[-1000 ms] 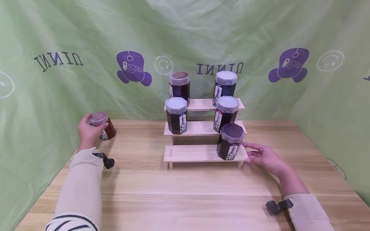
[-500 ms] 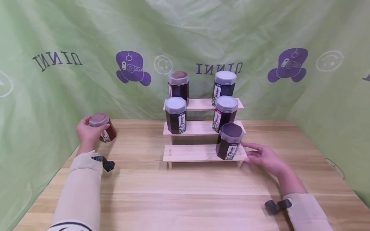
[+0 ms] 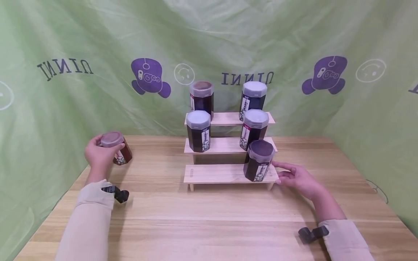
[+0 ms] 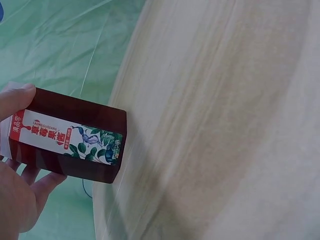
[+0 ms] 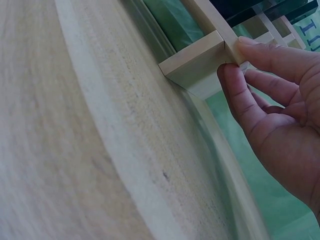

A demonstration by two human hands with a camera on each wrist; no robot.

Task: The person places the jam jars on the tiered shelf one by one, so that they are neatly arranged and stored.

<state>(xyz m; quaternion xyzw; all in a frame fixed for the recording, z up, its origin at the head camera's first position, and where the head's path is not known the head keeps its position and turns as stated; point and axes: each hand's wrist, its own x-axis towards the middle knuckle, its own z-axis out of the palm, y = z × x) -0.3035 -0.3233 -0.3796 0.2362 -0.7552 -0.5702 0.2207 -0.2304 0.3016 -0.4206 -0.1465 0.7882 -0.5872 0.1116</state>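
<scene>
At the table's far left, my left hand (image 3: 100, 156) grips a dark red jar of jam (image 3: 123, 155) near its pale lid. In the left wrist view the jar (image 4: 70, 132) lies sideways across the picture, its white and red label facing the camera, thumb on one side and fingers on the other. My right hand (image 3: 298, 180) pinches the right end of the lowest step of a three-step wooden display rack (image 3: 215, 174). Its thumb (image 5: 272, 57) presses the board's edge from one side, with fingertips on the other.
A dark jar (image 3: 259, 165) stands on the rack's lowest step, close to my right hand. Two jars, one a black jar (image 3: 198, 136), stand on the middle step and two on the top one. A green printed cloth (image 3: 114, 101) hangs behind the wooden table (image 3: 202, 224).
My left hand has drawn the jam jar a little toward me. My right hand stays at the rack's end, and the rack with its jars has not moved.
</scene>
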